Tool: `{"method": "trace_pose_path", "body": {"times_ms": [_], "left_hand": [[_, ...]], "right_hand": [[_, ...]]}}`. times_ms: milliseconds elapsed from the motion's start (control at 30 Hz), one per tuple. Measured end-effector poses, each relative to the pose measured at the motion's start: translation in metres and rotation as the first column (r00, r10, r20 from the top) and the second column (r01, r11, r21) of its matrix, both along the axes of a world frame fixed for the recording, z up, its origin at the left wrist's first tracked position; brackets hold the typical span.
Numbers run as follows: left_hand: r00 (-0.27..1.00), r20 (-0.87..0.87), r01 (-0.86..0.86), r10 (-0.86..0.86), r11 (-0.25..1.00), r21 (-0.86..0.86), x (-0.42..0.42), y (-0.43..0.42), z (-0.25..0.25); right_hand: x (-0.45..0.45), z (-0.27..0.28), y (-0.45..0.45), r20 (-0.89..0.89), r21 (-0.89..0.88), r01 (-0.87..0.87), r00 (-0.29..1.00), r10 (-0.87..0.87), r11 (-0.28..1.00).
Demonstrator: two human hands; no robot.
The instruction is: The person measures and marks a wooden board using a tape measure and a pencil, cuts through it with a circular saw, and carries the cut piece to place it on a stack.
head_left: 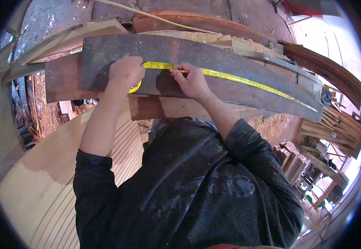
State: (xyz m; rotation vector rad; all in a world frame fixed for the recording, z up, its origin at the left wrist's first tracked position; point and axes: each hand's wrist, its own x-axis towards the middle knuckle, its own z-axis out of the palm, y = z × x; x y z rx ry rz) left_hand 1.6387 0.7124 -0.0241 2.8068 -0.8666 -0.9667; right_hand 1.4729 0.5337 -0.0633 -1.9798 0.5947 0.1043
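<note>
A long dark wooden board [213, 85] lies across in front of me on other planks. Along it stretches a yellow tape measure [247, 80], its far end near the board's right end. My left hand [127, 72] is closed around the tape near its case, part of which shows below the hand. In my right hand [191, 82] is a pencil [180, 71], pinched with its tip at the tape's lower edge. That hand rests over the board.
Several wooden slats [85, 186] lie at the lower left, beside a pale panel [39, 166]. Sawdust [280, 124] covers the ground. Stacked timber pieces [290, 159] and thin strips [334, 128] stand at the right. A reddish plank [188, 20] lies behind the board.
</note>
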Motion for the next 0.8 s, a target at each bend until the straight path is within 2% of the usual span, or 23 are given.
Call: {"method": "trace_pose_path", "body": {"times_ms": [100, 200, 300, 400, 500, 600, 633, 667, 733, 800], "left_hand": [[1.000, -0.016, 0.009, -0.009, 1.000, 0.012, 0.001, 0.000, 0.001], [0.999, -0.029, 0.022, -0.022, 1.000, 0.013, 0.003, 0.000, 0.003], [0.999, -0.047, 0.017, -0.017, 1.000, 0.008, 0.005, 0.000, 0.003], [0.999, -0.049, 0.004, -0.003, 1.000, 0.008, 0.005, -0.001, 0.002], [0.999, -0.040, 0.004, -0.003, 1.000, 0.002, 0.002, 0.002, 0.003], [0.999, -0.040, 0.016, -0.016, 1.000, -0.013, 0.005, 0.002, 0.000], [0.999, -0.043, 0.020, -0.021, 1.000, -0.017, 0.005, 0.002, 0.000], [0.999, -0.037, 0.031, -0.032, 0.999, -0.022, 0.005, 0.003, 0.000], [0.998, -0.029, 0.053, -0.054, 0.998, -0.028, 0.004, 0.004, 0.001], [0.974, -0.150, 0.171, -0.172, 0.985, -0.020, -0.004, 0.007, 0.008]], "right_hand": [[-0.002, -0.003, 0.006, 0.101, -0.042, 0.002, 0.995, 0.002, 0.999], [-0.011, -0.002, 0.007, 0.046, 0.014, -0.092, 0.995, 0.091, 0.996], [-0.014, -0.004, 0.008, 0.036, 0.124, -0.038, 0.999, 0.034, 0.992], [0.001, -0.005, 0.007, 0.070, -0.027, 0.027, 0.997, -0.025, 0.999], [-0.001, 0.003, 0.012, 0.060, -0.125, -0.019, 0.998, 0.027, 0.992], [-0.024, -0.001, 0.022, 0.070, -0.190, -0.175, 0.979, 0.191, 0.966], [-0.030, 0.002, 0.018, 0.052, -0.126, -0.241, 0.967, 0.249, 0.962], [-0.033, 0.002, 0.014, 0.027, -0.032, -0.209, 0.977, 0.210, 0.977], [-0.027, 0.019, 0.009, -0.038, 0.155, -0.132, 0.990, 0.139, 0.979], [-0.005, 0.026, -0.012, -0.022, 0.250, 0.032, 0.999, -0.027, 0.968]]}}
